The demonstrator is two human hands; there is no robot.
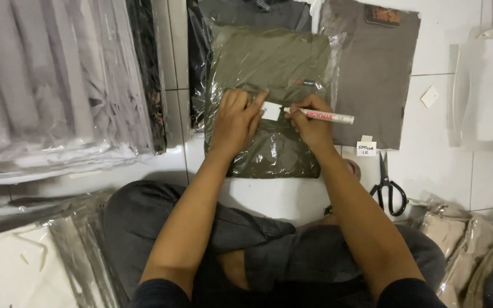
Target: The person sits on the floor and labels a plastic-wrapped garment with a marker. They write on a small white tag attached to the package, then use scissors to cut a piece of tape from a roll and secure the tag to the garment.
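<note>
Where the right hand (314,122) closes its fingers round a white marker (322,116), the pen lies nearly level, its long axis running left to right with the tip toward a small white label (271,110) and the butt end pointing off to the right. The left hand (236,118) lies flat with its fingers spread slightly, holding nothing, its fingertips pressing the label's left edge down on a clear plastic bag (269,151) that contains a folded olive-green garment (263,60). That bag lies on the white tiled floor (440,102) in front of the person's crossed legs, its long side running away from them. A strip of bare tile shows between the bag's near edge and the legs, and more lies to the right. Just beside the bag on the right lies a flat brown garment (372,74), with black scissors (390,191) near its lower corner. To the left, well apart, bagged grey garments (52,85) lie stacked.
</note>
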